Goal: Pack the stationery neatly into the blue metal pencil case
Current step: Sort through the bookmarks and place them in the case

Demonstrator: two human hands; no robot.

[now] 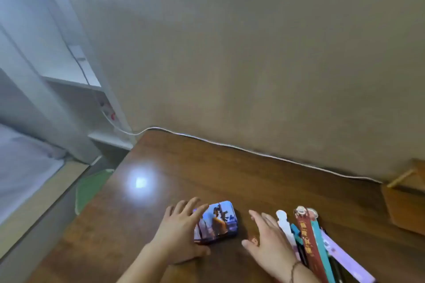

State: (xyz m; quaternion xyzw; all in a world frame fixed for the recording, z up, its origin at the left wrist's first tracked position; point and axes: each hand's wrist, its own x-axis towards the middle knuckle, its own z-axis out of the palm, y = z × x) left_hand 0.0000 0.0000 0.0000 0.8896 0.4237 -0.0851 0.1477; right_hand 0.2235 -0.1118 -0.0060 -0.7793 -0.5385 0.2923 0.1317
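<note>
The blue metal pencil case (218, 220) lies closed on the brown wooden desk (207, 167), its lid printed with a picture. My left hand (179, 230) rests flat over the case's left end, fingers spread on the lid. To the right of the case, my right hand (269, 239) hovers flat and open above the desk, touching nothing that I can make out. Beside it on the right lies a fan of stationery (315, 243): long flat pieces in white, dark red, teal and lilac, plus a teal pen. A small orange object (254, 240) peeks out under my right thumb.
A white cable (253, 150) runs along the desk's back edge against the beige wall. A wooden stand (404, 195) sits at the far right. The desk's left edge drops off to a green chair (92, 188) and a bed.
</note>
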